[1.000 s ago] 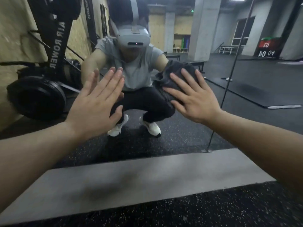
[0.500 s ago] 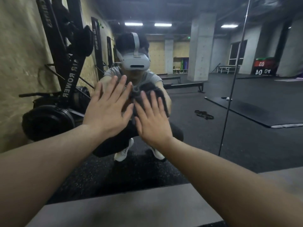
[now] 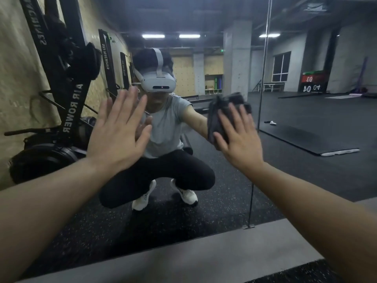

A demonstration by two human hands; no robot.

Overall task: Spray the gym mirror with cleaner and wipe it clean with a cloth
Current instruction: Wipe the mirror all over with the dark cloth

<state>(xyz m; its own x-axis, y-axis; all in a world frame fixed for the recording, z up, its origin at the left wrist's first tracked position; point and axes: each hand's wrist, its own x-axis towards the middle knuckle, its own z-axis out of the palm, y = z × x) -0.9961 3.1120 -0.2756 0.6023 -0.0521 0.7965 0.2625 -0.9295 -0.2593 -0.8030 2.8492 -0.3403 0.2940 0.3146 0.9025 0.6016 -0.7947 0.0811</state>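
Right hand (image 3: 240, 144), fingers straight and spread, presses a dark cloth (image 3: 222, 113) flat against the mirror (image 3: 306, 170), out toward the seam (image 3: 263, 78) between the glass panels. Half a second ago that hand and cloth sat near the middle, just beside the left hand; they have since slid off to the right, leaving the two hands well apart. Left hand (image 3: 120, 137) stays open-palmed on the glass with fingers spread, holding nothing. An air rower (image 3: 69, 94) stands at the mirror's left edge.
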